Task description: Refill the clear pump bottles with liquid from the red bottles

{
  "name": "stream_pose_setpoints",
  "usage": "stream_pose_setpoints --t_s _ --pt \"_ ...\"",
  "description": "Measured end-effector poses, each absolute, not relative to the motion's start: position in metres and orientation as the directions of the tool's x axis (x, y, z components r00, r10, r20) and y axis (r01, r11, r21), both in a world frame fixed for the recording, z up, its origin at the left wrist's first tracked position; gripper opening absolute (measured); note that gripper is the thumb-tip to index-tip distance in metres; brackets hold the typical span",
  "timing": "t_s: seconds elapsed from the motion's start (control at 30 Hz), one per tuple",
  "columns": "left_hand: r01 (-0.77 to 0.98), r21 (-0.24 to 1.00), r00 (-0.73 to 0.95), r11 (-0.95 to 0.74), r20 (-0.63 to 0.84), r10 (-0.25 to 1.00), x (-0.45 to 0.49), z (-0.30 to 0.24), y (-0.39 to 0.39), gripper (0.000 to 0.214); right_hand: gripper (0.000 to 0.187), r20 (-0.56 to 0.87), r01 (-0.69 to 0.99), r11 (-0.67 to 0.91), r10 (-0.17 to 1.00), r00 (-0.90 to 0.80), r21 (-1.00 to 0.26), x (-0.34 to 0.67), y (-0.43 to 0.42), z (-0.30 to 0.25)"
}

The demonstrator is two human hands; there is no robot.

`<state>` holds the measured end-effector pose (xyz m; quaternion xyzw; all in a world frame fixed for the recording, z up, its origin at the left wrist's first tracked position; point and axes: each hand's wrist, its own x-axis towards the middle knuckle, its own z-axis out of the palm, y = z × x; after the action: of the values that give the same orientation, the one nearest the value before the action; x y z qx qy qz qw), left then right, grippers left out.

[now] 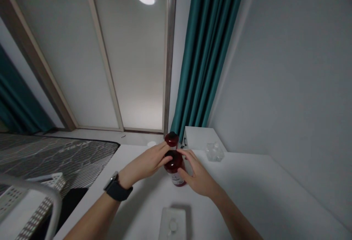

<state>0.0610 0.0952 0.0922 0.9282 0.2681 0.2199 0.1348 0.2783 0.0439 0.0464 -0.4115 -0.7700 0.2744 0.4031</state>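
A glass bottle (173, 166) of dark red liquid stands on the white desk (242, 192), with a white label low on its body. A dark red cap (172, 139) sits at its top. My left hand (145, 160), with a black wristwatch (118, 189) on the wrist, reaches in from the left, its fingers against the bottle's neck. From the right, my right hand (199, 174) curves its fingers over the bottle's shoulder. The hands hide most of the neck and part of the label.
A white flat dish (172, 225) lies on the desk near me. Behind the bottle stand a white box (199, 138) and a clear plastic object (214, 152). A white basket (35, 199) sits at lower left, beyond the desk's left edge. A wall rises on the right.
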Motion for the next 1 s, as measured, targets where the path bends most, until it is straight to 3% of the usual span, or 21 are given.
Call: stream_pose_setpoints --t_s 0.37,0.5,0.67,0.83,1.0 --pt "0.559 0.125 0.746 -0.819 0.355 0.563 0.067 0.08 0.099 0.022 0.057 0.295 0.3 0.397 0.896 -0.332 -0.867 0.271 0.054 0.016" --pt "0.565 0.154 0.733 -0.81 0.356 0.579 0.059 0.087 0.102 0.021 0.047 0.37 0.296 0.449 0.884 -0.287 -0.843 0.274 0.057 0.018" --pt "0.59 0.264 0.668 -0.763 0.371 0.646 0.036 0.095 0.108 0.02 0.034 0.43 0.354 0.425 0.9 -0.069 -0.833 0.281 0.081 0.021" --pt "0.671 0.26 0.604 -0.694 0.349 0.716 0.009 0.095 0.125 0.023 0.043 0.385 0.366 0.364 0.923 -0.015 -0.857 0.277 0.128 0.024" --pt "0.711 0.235 0.594 -0.662 0.304 0.745 -0.022 0.102 0.153 0.024 0.053 0.265 0.338 0.277 0.961 -0.083 -0.899 0.259 0.16 0.028"
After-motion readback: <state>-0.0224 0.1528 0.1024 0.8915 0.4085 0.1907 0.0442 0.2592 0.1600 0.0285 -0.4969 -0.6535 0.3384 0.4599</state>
